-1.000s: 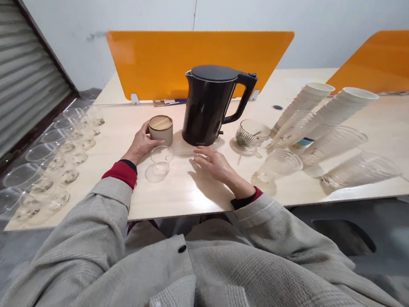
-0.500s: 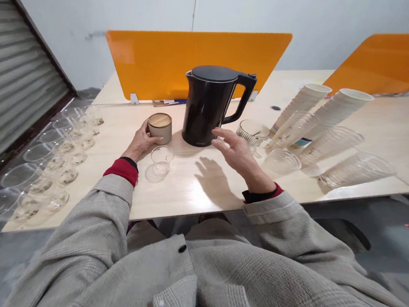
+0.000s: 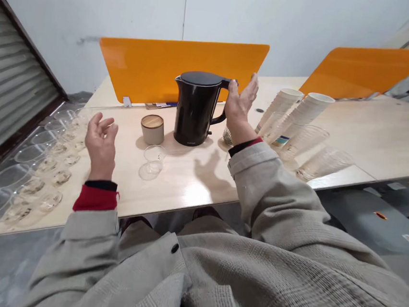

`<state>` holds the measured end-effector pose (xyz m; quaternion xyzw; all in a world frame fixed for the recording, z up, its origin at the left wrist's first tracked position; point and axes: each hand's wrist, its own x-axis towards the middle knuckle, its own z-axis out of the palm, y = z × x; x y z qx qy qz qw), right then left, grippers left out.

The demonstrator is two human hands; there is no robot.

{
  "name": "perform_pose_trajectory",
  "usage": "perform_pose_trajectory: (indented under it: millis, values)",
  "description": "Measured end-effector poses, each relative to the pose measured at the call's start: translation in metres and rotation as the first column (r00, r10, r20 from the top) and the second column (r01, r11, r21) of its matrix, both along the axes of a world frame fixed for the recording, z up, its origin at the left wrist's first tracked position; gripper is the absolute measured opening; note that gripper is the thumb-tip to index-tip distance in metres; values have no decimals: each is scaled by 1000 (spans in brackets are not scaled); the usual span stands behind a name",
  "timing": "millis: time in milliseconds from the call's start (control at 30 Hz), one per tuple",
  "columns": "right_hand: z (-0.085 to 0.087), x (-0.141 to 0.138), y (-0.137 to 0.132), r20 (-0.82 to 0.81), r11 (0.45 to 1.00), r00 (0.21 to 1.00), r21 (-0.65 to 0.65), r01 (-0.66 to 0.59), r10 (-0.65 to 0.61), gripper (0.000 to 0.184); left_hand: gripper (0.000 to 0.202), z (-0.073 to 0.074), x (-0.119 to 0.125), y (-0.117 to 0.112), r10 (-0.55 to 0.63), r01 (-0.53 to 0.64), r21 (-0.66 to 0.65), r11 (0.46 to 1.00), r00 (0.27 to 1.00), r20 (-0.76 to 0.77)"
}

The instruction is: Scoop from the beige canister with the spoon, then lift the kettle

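Note:
A black electric kettle (image 3: 194, 109) stands upright on the table, its handle to the right. My right hand (image 3: 241, 104) is beside that handle, thumb apart from the raised fingers; whether it touches the handle I cannot tell. Left of the kettle sits a grey canister (image 3: 152, 133) with a wooden lid. In front of it is a small clear plastic cup (image 3: 154, 160) with a few dark specks. My left hand (image 3: 100, 146) hovers left of the canister, loosely curled with fingers apart and nothing in it. A ribbed glass (image 3: 227, 136) is mostly hidden behind my right wrist.
Rows of clear cups (image 3: 31, 185) with dark bits in them line the table's left edge. Stacks of paper cups (image 3: 308, 110) and clear plastic cups (image 3: 322, 162) stand to the right. An orange divider (image 3: 143, 70) rises behind the kettle.
My left hand has let go of the canister and moved left. My right hand has risen from in front of the kettle to beside its handle. The view has shifted slightly right.

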<state>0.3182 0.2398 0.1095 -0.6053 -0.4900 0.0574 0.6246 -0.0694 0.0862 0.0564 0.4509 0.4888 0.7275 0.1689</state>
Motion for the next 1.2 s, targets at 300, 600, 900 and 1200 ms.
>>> perform_pose_trajectory:
  millis: [300, 600, 900, 1200]
  values:
    - [-1, 0, 30, -110, 992, 988, -58, -117, 110, 20, 47, -35, 80, -142, -320, 317, -125, 940, 947, -7]
    - [-17, -10, -24, -104, 940, 934, 55, -337, 341, 46, 46, -62, 143, -134, -725, 672, -331, 662, 687, -55]
    - [-10, -31, -98, -234, 921, 893, 158, -357, 386, 50, 54, -83, 158, -108, -628, 600, -253, 759, 778, -38]
    - [11, -18, -199, -195, 897, 891, 263, -355, 410, 39, 88, -75, 180, -93, -492, 481, -117, 869, 864, -105]
